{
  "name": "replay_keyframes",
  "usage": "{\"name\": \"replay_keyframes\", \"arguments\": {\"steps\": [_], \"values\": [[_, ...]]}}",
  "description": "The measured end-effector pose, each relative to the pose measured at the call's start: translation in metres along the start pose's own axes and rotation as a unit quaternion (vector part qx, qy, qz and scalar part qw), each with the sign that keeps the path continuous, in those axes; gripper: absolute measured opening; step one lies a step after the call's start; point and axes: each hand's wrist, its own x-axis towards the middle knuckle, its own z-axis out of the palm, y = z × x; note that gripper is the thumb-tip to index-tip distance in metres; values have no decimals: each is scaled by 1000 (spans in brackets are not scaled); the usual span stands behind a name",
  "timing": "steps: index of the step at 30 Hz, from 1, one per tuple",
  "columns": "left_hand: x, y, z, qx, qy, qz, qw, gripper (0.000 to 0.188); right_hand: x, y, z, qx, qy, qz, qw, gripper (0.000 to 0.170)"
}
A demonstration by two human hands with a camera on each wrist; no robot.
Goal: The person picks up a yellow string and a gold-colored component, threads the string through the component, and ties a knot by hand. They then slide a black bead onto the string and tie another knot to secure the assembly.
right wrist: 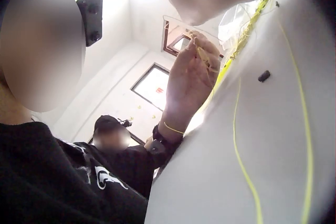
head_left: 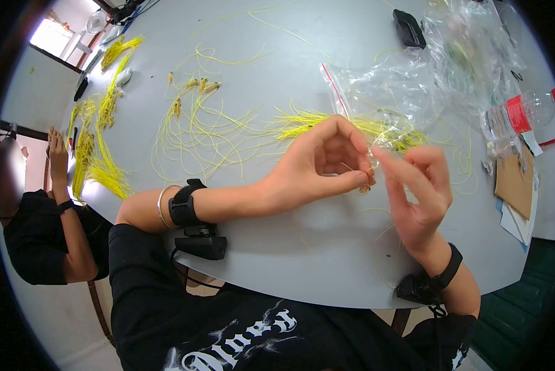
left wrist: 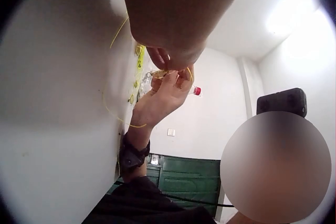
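Note:
My left hand (head_left: 317,164) pinches a small amber-coloured piece (head_left: 365,188) between thumb and curled fingers, above the table. In the right wrist view the piece (right wrist: 202,55) looks slender and yellowish, lying along the left fingers. Close beside it, my right hand (head_left: 418,191) has thumb and index finger brought together on a fine yellow thread at the left fingertips; its other fingers are bent. A loop of thread (left wrist: 190,74) shows at the right fingers in the left wrist view. Behind the hands lies a bundle of yellow threads (head_left: 299,123), partly covered by a clear zip bag (head_left: 376,86).
Loose threads with amber ends (head_left: 203,86) spread left of centre. More yellow bundles (head_left: 107,117) lie at the far left, near another person (head_left: 49,229). Rightward are a plastic bottle (head_left: 518,116), brown cardboard (head_left: 513,179), crumpled clear bags (head_left: 469,43) and a black object (head_left: 408,28).

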Motion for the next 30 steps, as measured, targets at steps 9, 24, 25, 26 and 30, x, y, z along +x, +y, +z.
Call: {"name": "replay_keyframes", "arguments": {"steps": [9,24,25,26,30], "values": [[-1,7,-8,62,26,-32,997,44,0,5,4,317,-156,261,898,11],[1,7,-4,50,42,-42,997,36,1,5,-4,435,-153,390,797,9],[1,6,-4,51,41,-45,997,32,1,5,-4,435,-150,389,798,9],[1,6,-4,45,39,-35,998,30,1,5,-3,436,-145,387,799,9],[1,4,-5,4,43,-25,999,25,-2,7,-1,434,-129,395,799,9]]}}
